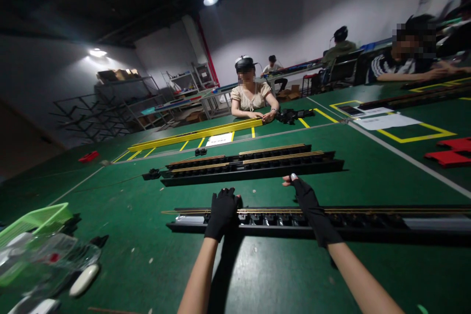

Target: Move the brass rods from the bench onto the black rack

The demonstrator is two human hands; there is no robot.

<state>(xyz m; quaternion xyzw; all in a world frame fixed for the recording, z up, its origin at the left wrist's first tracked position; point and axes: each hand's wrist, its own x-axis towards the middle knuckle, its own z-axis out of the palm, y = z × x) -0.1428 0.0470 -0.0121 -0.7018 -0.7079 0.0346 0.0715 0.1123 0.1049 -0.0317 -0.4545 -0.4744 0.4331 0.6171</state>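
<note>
A long black rail (368,218) with brass strips lies across the green table (121,235) just in front of me. My left hand (222,211), in a black glove, rests on the rail near its left end with the fingers curled down over the top. My right hand (309,203), also in a black glove, lies across the rail farther right; its fingers point away from me and the thumb sticks out to the left. Two more black rails (253,163) with brass strips lie side by side beyond my hands.
A green basket (35,221), clear plastic bags (44,255) and small white parts sit at the lower left. A person sits across the table at a yellow rail (198,133). Red trays (451,152) lie at the right. Other people work at the far right.
</note>
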